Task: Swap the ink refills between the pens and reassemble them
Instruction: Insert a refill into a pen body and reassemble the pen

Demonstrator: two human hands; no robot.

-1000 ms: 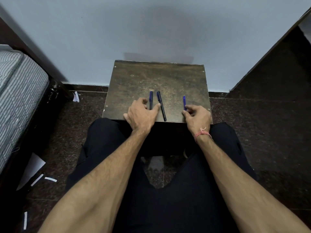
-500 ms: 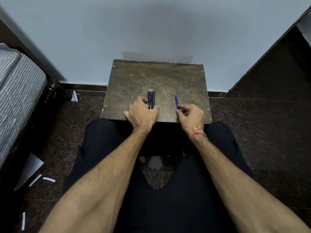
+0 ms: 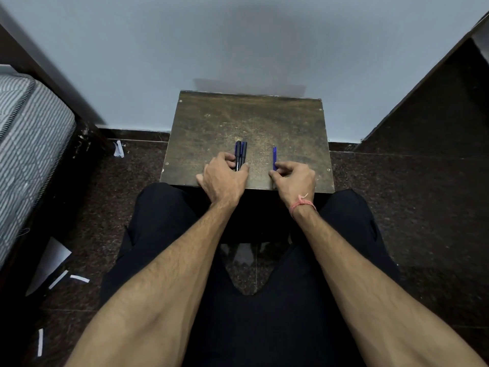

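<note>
**Both hands on pens at near table edge, swap not started**

Nearest: forearms over the lap, a red thread on the right wrist [image 3: 302, 206]. Left hand [image 3: 223, 178] rests at the near edge of the table [image 3: 206, 123], fingers curled around the near ends of two dark pens [image 3: 240, 154]. The pair lies side by side, touching, long axes pointing away toward the wall. Grip looks closed on both; how firm, cannot tell. Right hand [image 3: 295, 178] sits level with it, fingertips [image 3: 272, 174] pinched on the near end of a thin blue pen [image 3: 274, 158], possibly a bare refill, too small to tell. It runs parallel to the pair, well apart to the right.

Key relation: each piece extends straight ahead from its own hand, tips far, so no cross-reach is needed. All items look whole or unopened; judged as the start of disassembly. Next move likely needs one hand freed to twist a barrel.
</note>
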